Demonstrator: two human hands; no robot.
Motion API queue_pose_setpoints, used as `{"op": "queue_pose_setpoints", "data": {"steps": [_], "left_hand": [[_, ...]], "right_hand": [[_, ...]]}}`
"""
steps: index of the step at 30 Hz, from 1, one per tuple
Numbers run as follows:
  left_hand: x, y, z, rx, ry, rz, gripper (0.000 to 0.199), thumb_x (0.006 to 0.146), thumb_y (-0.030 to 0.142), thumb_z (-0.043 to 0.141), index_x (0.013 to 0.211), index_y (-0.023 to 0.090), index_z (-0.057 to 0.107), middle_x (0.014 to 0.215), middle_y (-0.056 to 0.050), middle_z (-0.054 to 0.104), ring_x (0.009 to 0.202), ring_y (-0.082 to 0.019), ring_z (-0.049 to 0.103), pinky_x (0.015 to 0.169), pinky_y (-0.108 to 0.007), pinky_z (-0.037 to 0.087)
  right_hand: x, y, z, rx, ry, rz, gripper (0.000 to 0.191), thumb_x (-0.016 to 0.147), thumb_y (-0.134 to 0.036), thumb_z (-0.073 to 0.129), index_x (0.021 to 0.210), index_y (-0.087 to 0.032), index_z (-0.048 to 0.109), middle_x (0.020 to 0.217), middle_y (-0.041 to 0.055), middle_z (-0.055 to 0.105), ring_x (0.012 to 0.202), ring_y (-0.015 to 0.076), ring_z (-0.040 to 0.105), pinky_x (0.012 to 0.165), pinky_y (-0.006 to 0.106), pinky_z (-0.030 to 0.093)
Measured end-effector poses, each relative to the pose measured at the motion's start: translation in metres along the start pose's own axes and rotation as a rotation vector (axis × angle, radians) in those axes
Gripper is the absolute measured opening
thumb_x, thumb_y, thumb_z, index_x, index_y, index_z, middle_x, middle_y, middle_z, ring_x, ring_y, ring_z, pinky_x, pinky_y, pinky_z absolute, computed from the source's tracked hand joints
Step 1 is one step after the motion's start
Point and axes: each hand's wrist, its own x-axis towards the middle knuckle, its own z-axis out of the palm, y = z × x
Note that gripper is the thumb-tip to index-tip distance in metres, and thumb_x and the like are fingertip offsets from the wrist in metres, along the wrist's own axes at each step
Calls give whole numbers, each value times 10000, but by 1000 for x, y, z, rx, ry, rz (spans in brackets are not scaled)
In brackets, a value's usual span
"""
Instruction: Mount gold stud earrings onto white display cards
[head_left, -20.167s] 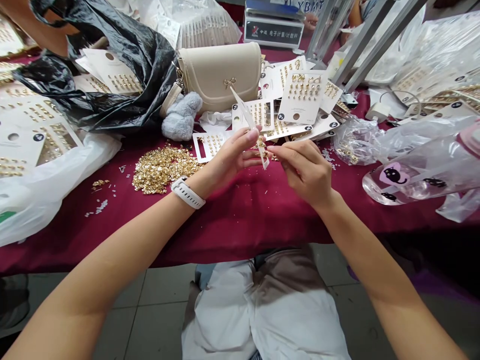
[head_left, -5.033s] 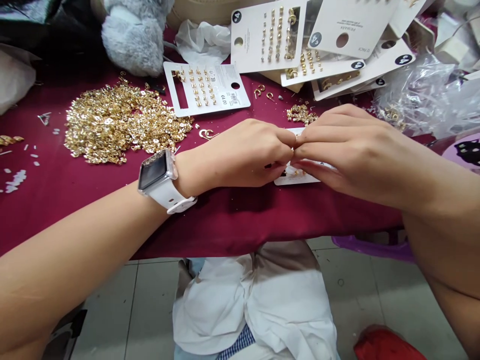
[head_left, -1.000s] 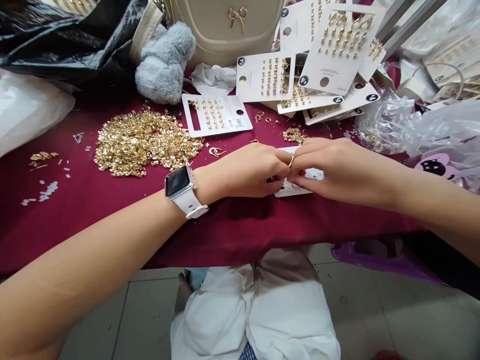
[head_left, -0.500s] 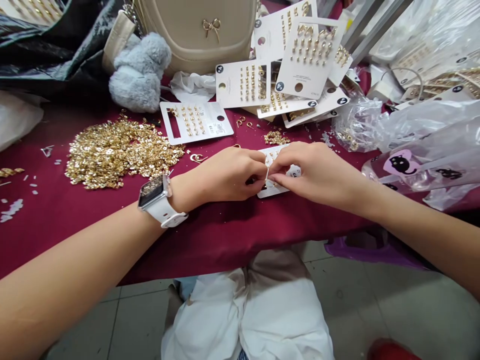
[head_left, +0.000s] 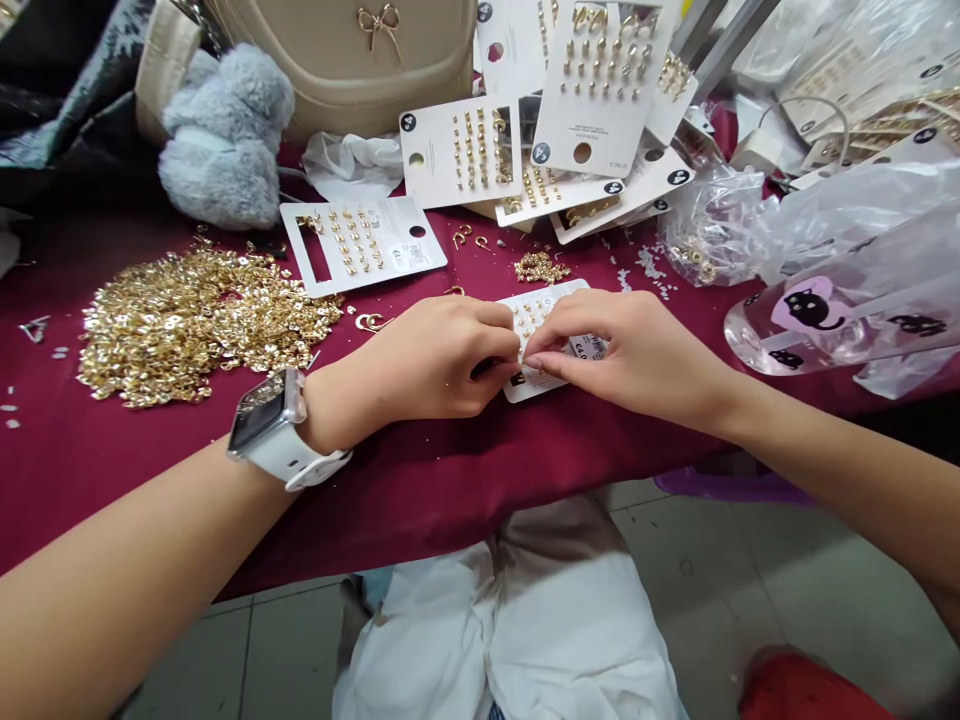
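Observation:
Both hands meet over a small white earring card (head_left: pixel 534 308) near the front of the red cloth. My left hand (head_left: pixel 435 360), with a white-strapped watch at the wrist, is closed at the card's left edge; whatever its fingertips grip is hidden. My right hand (head_left: pixel 637 365) pinches at the middle of the card, its thumb and forefinger touching over something too small to make out. Rows of tiny gold studs show on the card's upper part. Behind it lies a little heap of gold pieces (head_left: pixel 540 267).
A large pile of gold earring backs (head_left: pixel 195 325) spreads at left. Another earring card (head_left: pixel 365 245), a beige bag (head_left: pixel 345 70) with a grey fluffy charm (head_left: pixel 225 140), and stacked cards (head_left: pixel 600 100) stand behind. Plastic bags (head_left: pixel 847 300) lie at right.
The view has shifted slightly, so the pile, bag and cards sit further left. Both hands remain at the small card, with their fingertips close together.

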Motion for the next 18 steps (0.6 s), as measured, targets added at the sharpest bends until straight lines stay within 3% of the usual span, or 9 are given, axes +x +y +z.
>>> {"op": "queue_pose_setpoints", "data": {"steps": [8, 18], "left_hand": [[1, 0, 4, -81, 36, -11, 177, 812, 136, 524, 716, 156, 671, 745, -27, 664, 611, -100, 570, 564, -213, 394], [2, -1, 3, -192, 33, -36, 188, 799, 123, 531, 673, 144, 669, 741, -27, 659, 606, -85, 559, 560, -201, 391]], "right_hand": [[0, 3, -2, -226, 26, -184, 144, 854, -156, 550, 824, -191, 687, 864, 56, 678, 872, 198, 614, 785, 327, 480], [10, 6, -12, -329, -125, -304, 224, 898, -162, 485, 805, -181, 687, 801, 49, 666, 773, 178, 562, 732, 327, 469]]}}
